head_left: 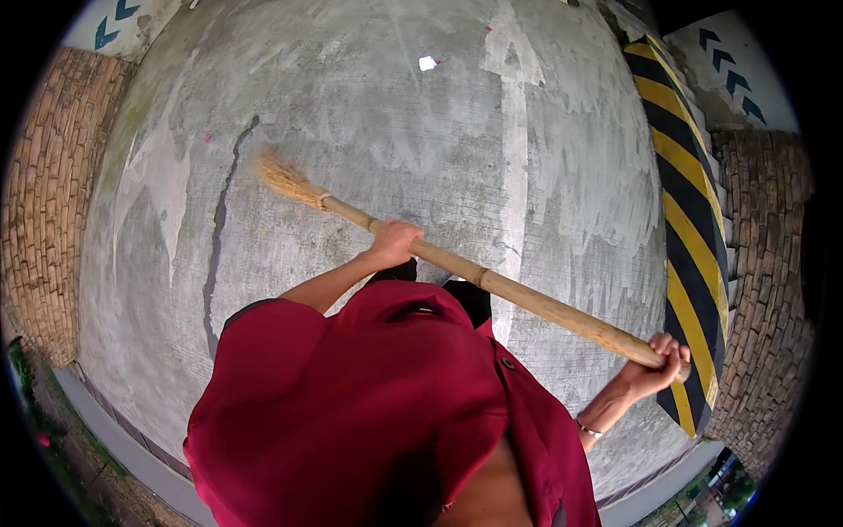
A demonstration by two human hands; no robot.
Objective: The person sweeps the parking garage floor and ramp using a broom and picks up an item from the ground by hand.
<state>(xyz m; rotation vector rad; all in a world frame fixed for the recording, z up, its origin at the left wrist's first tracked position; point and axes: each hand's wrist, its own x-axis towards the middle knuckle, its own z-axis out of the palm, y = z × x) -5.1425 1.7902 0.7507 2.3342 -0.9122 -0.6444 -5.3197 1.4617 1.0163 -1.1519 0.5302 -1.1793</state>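
Observation:
A broom with a long bamboo handle slants across in front of me, from far left to near right. Its straw head is at the left, over the concrete, slightly blurred at the bristle tips; whether they touch the ground I cannot tell. My left hand is closed around the handle, not far behind the straw. At the right, my right hand wraps the handle near its butt end, fingers curled over it. A thin bracelet circles the right wrist.
Grey concrete bears a pale painted arrow and a dark crack. Ahead lies a small white scrap; a pink petal-like bit is left. A black-and-yellow striped kerb borders the right, with brick walls on both sides.

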